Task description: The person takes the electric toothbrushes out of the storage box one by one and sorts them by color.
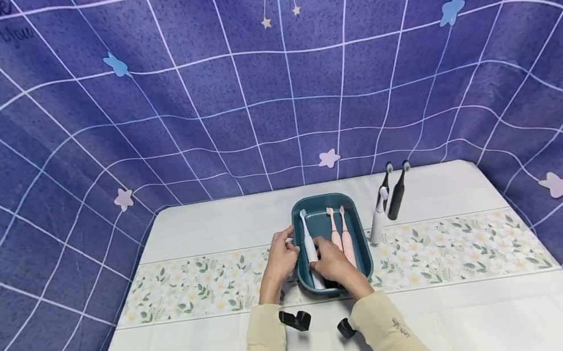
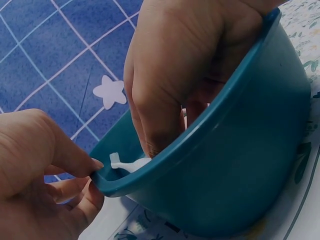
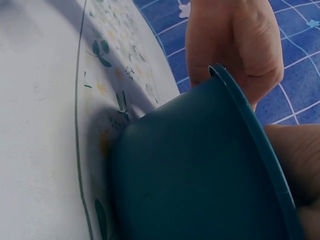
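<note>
A teal plastic basin point(image 1: 326, 200) sits on the table. Its left rim is pinched between the thumb and fingers of my left hand point(image 1: 282, 258), plain in the left wrist view. My right hand point(image 1: 333, 260) reaches down inside, fingers and thumb around the handle of a white electric toothbrush point(image 1: 309, 244) lying along the basin's left side. To the right of it in the basin lie two pink electric toothbrushes point(image 1: 347, 242), partly covered by my right hand. Something dark shows beneath that hand, its kind hidden. In the right wrist view the basin's wall point(image 3: 185, 165) hides the right fingertips.
Right of the basin, a white electric toothbrush point(image 1: 378, 221) and two black electric toothbrushes point(image 1: 397, 197) stand upright. The white tablecloth point(image 1: 204, 226) has a floral band point(image 1: 190, 285). A purple-blue curtain point(image 1: 265, 120) with a line grid and stars hangs behind and at both sides.
</note>
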Demonstrator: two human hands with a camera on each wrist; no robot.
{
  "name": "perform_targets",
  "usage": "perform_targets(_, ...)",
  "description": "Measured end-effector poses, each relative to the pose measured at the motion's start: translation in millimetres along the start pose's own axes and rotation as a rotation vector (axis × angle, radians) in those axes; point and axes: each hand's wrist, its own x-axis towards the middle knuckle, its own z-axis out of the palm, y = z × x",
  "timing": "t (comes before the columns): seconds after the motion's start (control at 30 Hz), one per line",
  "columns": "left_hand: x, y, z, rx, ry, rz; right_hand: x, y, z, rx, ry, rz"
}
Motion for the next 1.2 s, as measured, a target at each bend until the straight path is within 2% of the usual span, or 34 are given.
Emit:
perform_targets(0.33, -0.7, -1.3, 2.3, -0.022, -0.004, 0.010, -4.4, 3.5, -0.5, 0.073, 0.080, 0.003)
perform_targets(0.57, -0.7, -0.5, 1.7, -0.023, -0.002, 0.007, -9.1, 2.0, -8.4, 0.163, 0.167, -0.033)
perform_targets(0.87, -0.9, 0.2, 1.7, -0.019, 0.010, 0.016, -19.3, -6.0, -20.4, 0.208, 0.263, -0.062)
perform_targets(1.2, -0.4, -0.5, 1.7, 0.002, 0.033, 0.000, -28.5, -9.2, -30.0, 0.263, 0.418, -0.187)
